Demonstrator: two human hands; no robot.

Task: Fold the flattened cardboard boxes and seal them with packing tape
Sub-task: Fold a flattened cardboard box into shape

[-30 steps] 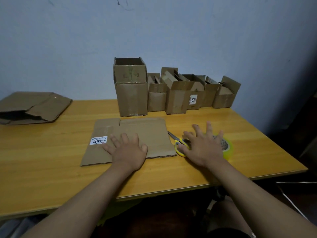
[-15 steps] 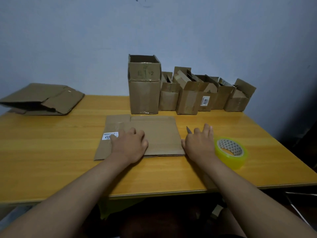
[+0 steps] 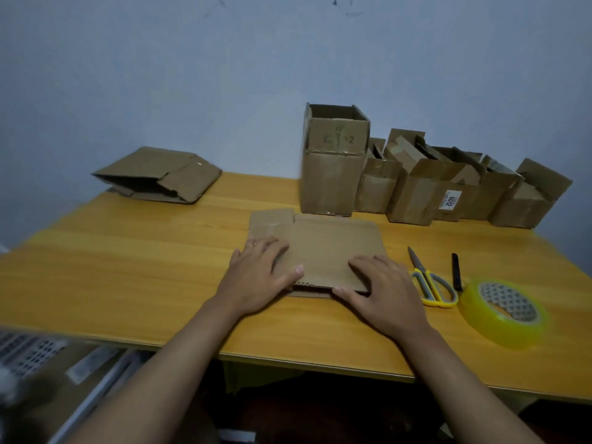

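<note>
A flattened cardboard box (image 3: pixel 330 245) lies on the wooden table (image 3: pixel 128 267) in front of me. My left hand (image 3: pixel 259 277) rests flat on its near left part, with the thumb on top of the cardboard. On the near right part lies my right hand (image 3: pixel 384 290), fingers straight and thumb along the near edge. A thin dark gap shows under the top layer at that edge. A roll of yellowish packing tape (image 3: pixel 503 312) lies flat to the right of my right hand.
Yellow-handled scissors (image 3: pixel 429 283) and a thin black stick (image 3: pixel 456 272) lie between the box and the tape. Several folded open boxes (image 3: pixel 333 174) stand in a row along the wall. A pile of flattened boxes (image 3: pixel 157 174) sits at the back left.
My right hand has moved left from the scissors and tape onto the near right part of the flattened box. The scissors are uncovered. My left hand stays on the cardboard.
</note>
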